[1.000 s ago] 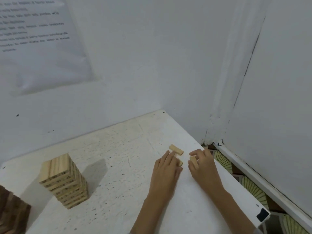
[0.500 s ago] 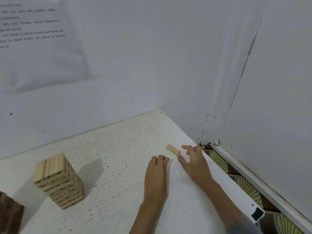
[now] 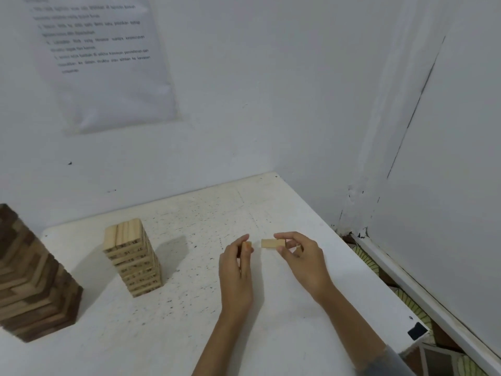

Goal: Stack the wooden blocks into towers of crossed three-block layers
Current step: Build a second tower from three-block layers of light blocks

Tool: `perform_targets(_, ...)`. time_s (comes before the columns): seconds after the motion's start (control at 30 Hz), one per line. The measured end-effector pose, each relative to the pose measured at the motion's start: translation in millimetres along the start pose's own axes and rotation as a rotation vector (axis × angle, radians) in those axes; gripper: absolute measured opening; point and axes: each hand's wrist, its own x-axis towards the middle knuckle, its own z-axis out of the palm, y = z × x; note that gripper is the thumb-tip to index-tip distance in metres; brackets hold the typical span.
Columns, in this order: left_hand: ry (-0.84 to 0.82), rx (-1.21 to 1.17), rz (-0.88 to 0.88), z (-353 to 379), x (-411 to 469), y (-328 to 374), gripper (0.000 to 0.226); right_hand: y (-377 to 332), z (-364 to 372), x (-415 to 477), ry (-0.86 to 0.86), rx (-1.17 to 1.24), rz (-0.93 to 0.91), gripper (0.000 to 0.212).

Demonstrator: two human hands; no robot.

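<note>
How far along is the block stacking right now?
Looks done: a dark tower and a pale tower stand on the table. In hand: the left hand grips a pale block; the right hand pinches a second pale block. Left: both are not yet stacked, probably bound for the pale tower.

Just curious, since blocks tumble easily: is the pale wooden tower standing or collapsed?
Standing: the pale tower rises from the table in neat crossed layers, no blocks fallen beside it.
</note>
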Motion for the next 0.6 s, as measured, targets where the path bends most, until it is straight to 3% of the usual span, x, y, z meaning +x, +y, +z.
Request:
perform_targets(0.23,0.112,-0.077,-0.038,-42.2,-14.5,8.6,0.019,-21.8,23.0,-32.1,-0.112,0.157,0.035,0.024)
perform_targets(0.4,0.141,-0.042,-0.085,-71.2,-30.3,0.3,0.025,-29.0,41.5,-52.0,-0.159,0.153,0.063,0.015)
perform_targets(0.6,0.101,0.049,-0.163,-112.4,-52.1,-17.0,0.024,-35.6,63.8,-71.5,-0.384,0.044,0.001,0.015)
